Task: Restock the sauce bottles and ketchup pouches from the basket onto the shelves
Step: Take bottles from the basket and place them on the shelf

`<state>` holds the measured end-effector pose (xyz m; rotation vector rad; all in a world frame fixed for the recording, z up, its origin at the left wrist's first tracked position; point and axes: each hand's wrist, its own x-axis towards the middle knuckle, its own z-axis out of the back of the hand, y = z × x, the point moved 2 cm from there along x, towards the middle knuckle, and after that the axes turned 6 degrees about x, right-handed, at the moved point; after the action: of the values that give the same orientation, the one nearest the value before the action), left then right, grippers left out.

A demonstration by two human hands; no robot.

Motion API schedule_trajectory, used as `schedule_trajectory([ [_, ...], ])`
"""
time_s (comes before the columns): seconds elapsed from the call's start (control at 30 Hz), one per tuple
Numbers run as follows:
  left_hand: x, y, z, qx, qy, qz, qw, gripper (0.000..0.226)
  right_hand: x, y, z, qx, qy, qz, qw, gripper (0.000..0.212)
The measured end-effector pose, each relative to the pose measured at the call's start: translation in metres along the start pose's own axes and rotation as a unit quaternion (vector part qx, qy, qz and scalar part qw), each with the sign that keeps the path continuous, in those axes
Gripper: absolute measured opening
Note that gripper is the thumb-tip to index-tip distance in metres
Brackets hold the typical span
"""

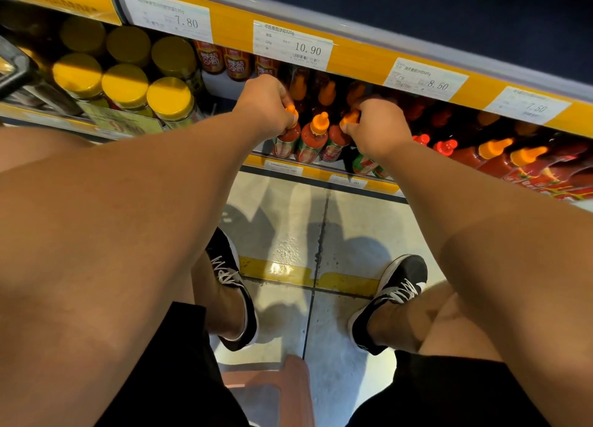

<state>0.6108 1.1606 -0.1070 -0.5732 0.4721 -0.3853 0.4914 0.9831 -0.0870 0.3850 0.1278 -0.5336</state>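
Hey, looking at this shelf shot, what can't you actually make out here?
Head view only:
- Basket: cut off by the bottom edge and the legs; contents hidden.
- Lowest price tags: too small and blurred to read.
- Bottle cap under the right hand: mostly covered by fingers.
- Bottles behind the left hand: shadowed by the upper shelf.

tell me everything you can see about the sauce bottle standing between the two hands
The middle sauce bottle is a small squeeze bottle that looks plastic, filled with red sauce, topped by an orange nozzle cap and wrapped in a green and red label. It stands upright at the front edge of the shelf, between two like bottles. The left hand grips the cap of the bottle on one side, the right hand the one on the other. Neither hand touches it.
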Motion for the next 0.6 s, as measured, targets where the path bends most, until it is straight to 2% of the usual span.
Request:
schedule_trajectory([
  [0.6, -0.0032, 0.0002, -0.0023, -0.041, 0.019, 0.005, 0.999, 0.007, -0.0014, 0.0035, 0.0058, -0.006, 0.051, -0.004, 0.999, 0.014],
])
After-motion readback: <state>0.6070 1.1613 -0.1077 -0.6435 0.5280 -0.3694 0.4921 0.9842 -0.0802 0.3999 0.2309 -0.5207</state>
